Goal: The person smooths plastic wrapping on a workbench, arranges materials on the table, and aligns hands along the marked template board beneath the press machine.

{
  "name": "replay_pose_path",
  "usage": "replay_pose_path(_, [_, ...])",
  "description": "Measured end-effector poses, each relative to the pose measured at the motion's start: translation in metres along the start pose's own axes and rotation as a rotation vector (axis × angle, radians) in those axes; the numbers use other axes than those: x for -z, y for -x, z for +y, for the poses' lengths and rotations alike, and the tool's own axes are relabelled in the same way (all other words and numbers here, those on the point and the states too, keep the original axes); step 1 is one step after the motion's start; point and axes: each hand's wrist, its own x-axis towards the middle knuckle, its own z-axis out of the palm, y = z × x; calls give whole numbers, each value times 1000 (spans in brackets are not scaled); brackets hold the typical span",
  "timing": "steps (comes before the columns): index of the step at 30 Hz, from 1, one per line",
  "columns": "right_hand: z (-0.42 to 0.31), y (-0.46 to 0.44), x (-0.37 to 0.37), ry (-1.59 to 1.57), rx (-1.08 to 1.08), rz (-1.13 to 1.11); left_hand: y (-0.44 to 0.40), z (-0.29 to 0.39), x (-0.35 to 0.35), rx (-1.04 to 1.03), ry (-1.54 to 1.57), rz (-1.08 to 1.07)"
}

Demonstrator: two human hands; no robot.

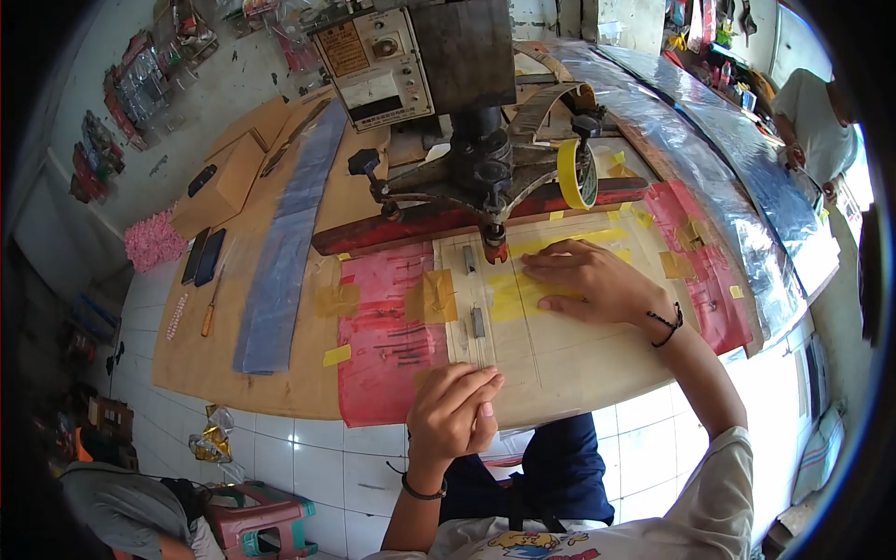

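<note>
My left hand [455,408] is at the front edge of the work table, its fingers curled together in a pinch. What they hold, if anything, is too small to make out; the lower end of a pale strip marked with lines [457,338] lies right at the fingertips. My right hand [583,282] rests flat with fingers stretched on a cream board [579,359], over yellow tape [509,297]. Two small grey metal blocks, an upper one [469,259] and a lower one [478,322], sit on the strip. Red sheeting [387,373] with brown tape [437,296] lies on the left.
A sealing machine head [481,168] with a red bar [401,230] stands over the board, a yellow tape roll [567,175] hanging on it. Blue plastic film [289,252], phones [210,257] and an orange-handled screwdriver [207,320] lie left. Other people [817,121] are nearby.
</note>
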Motion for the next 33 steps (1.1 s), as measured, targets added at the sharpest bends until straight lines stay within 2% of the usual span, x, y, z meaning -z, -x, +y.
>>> replay_pose_path(33, [-1,-3,0,19,19,15,-1,0,1,8,4,16])
